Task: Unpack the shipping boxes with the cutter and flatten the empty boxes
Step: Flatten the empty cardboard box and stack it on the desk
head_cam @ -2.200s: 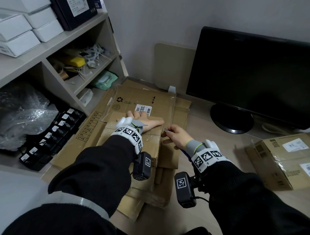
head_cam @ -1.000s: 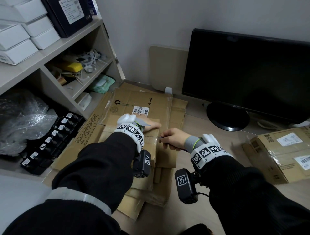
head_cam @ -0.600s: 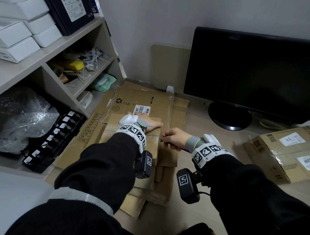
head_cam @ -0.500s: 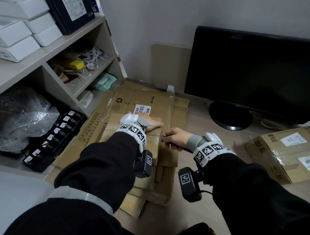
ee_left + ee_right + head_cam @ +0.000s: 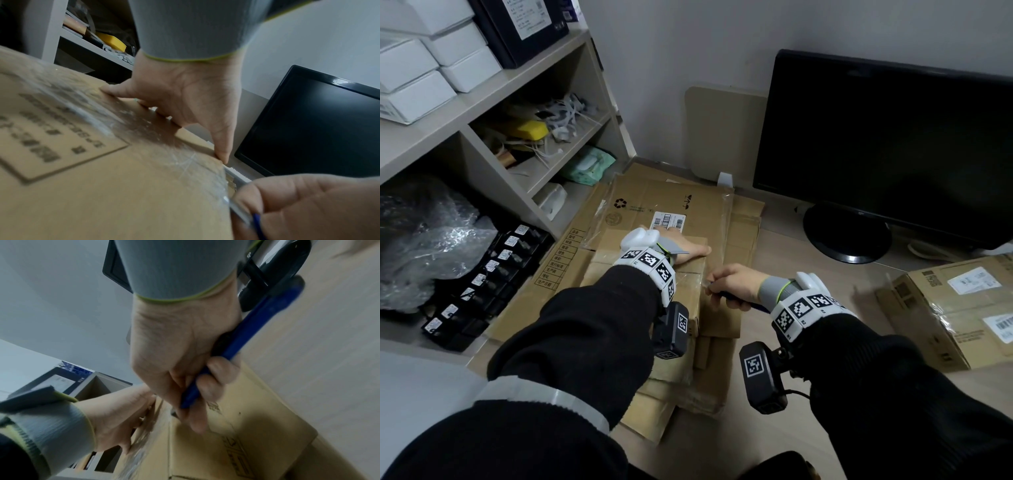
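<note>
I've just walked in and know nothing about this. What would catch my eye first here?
Probably the two hands at the centre: the left hand lies flat on top of a taped brown cardboard box, while the right hand grips a blue-handled cutter at the box's right edge. Behind them to the right stands a big dark monitor, and another sealed cardboard parcel lies at far right.

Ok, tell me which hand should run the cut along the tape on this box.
Right. The right hand already grips the blue cutter at the taped box edge; the left hand presses the box top.
</note>
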Action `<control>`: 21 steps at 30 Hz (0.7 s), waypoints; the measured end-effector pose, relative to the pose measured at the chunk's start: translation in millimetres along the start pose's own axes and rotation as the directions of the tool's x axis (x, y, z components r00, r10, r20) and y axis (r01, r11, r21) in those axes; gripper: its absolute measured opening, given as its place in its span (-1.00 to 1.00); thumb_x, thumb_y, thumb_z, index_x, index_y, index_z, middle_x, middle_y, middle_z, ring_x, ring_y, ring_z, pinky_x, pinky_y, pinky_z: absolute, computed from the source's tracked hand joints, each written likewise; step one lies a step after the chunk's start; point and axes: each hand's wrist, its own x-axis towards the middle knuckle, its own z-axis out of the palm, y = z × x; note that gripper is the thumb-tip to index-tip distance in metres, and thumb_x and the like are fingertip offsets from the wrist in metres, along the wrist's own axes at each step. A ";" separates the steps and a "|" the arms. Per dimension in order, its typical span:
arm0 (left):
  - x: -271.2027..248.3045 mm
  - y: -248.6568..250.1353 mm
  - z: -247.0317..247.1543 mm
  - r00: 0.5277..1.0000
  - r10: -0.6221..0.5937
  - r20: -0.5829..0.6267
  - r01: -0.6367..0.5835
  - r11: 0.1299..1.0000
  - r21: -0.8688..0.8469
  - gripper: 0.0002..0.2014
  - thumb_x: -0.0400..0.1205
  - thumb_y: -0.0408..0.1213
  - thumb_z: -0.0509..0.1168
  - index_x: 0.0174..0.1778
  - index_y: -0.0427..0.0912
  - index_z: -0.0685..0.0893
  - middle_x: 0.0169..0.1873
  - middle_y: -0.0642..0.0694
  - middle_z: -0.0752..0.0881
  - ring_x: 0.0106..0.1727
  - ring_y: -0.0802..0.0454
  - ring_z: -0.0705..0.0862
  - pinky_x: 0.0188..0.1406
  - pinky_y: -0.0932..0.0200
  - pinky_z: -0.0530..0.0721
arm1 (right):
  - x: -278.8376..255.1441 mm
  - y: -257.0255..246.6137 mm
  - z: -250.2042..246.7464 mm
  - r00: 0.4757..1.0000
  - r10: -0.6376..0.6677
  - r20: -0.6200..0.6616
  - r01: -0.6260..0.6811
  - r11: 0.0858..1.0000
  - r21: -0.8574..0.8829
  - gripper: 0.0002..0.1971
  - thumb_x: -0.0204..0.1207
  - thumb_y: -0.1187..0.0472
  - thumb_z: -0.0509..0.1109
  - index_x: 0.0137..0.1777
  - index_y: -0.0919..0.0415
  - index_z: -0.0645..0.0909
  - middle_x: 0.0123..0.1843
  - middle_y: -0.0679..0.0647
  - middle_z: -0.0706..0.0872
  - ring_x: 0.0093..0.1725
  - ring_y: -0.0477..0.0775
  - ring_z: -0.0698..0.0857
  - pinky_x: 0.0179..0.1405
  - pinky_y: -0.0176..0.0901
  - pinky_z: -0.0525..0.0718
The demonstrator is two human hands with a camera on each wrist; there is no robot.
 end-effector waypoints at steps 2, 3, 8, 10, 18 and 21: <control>-1.3 0.7 0.0 1.000 0.004 -0.015 -0.004 1.000 0.020 -0.09 0.46 0.47 0.15 0.55 -0.16 0.37 0.50 -0.19 0.44 0.46 -0.25 0.42 0.30 -0.02 0.40 | -1.6 1.3 2.0 1.000 0.006 0.021 -0.005 1.000 -0.022 -0.83 0.60 0.34 0.20 -0.21 0.13 0.48 -0.40 0.09 0.65 -0.60 -0.03 0.28 -0.68 -0.42 0.14; -0.3 0.3 1.0 1.000 0.007 -0.019 -0.007 0.999 0.032 -0.08 0.45 0.48 0.14 0.56 -0.15 0.37 0.50 -0.19 0.44 0.45 -0.25 0.41 0.28 -0.03 0.40 | -2.4 2.7 3.3 1.000 0.000 0.016 0.000 1.000 -0.024 -0.83 0.60 0.34 0.20 -0.20 0.12 0.49 -0.40 0.08 0.66 -0.60 -0.03 0.29 -0.69 -0.41 0.15; 4.2 -4.0 4.3 1.000 -0.020 0.004 0.020 0.999 0.041 0.05 0.32 0.60 0.06 0.60 -0.07 0.28 0.57 -0.17 0.34 0.55 -0.32 0.23 0.41 -0.17 0.31 | -7.3 3.0 5.9 0.999 0.007 0.040 -0.006 1.000 -0.016 -0.82 0.59 0.34 0.20 -0.23 0.13 0.47 -0.43 0.11 0.64 -0.61 -0.01 0.27 -0.68 -0.43 0.14; 5.4 -5.1 5.4 1.000 -0.030 -0.003 0.030 0.999 0.017 0.06 0.32 0.60 0.06 0.62 -0.06 0.24 0.61 -0.17 0.26 0.61 -0.33 0.11 0.48 -0.23 0.26 | -10.1 -0.3 3.7 0.996 0.035 0.078 -0.029 0.997 -0.076 -0.83 0.58 0.32 0.22 -0.23 0.14 0.52 -0.44 0.11 0.67 -0.65 -0.02 0.30 -0.66 -0.44 0.16; -8.0 -16.8 1.7 0.995 0.094 -0.018 -0.096 0.981 -0.167 -0.08 0.54 0.43 0.06 0.69 -0.11 0.10 0.69 -0.15 0.00 0.68 -0.28 -0.13 0.61 -0.24 -0.06 | -21.9 -10.9 -23.2 0.964 -0.084 -0.254 0.082 0.996 -0.017 -0.89 0.63 0.23 0.21 -0.10 0.21 0.50 -0.35 0.09 0.68 -0.57 -0.02 0.34 -0.66 -0.31 0.21; -10.5 -39.5 -9.7 0.966 0.191 -0.176 -0.250 0.867 -0.432 -0.31 0.61 0.08 0.30 0.62 -0.09 0.29 0.65 -0.23 0.15 0.66 -0.20 0.06 0.62 -0.17 0.08 | -20.2 -16.2 -22.9 0.902 -0.183 -0.392 0.169 0.983 -0.071 -0.88 0.63 0.20 0.21 -0.09 0.18 0.54 -0.26 0.05 0.74 -0.51 -0.01 0.43 -0.62 -0.27 0.33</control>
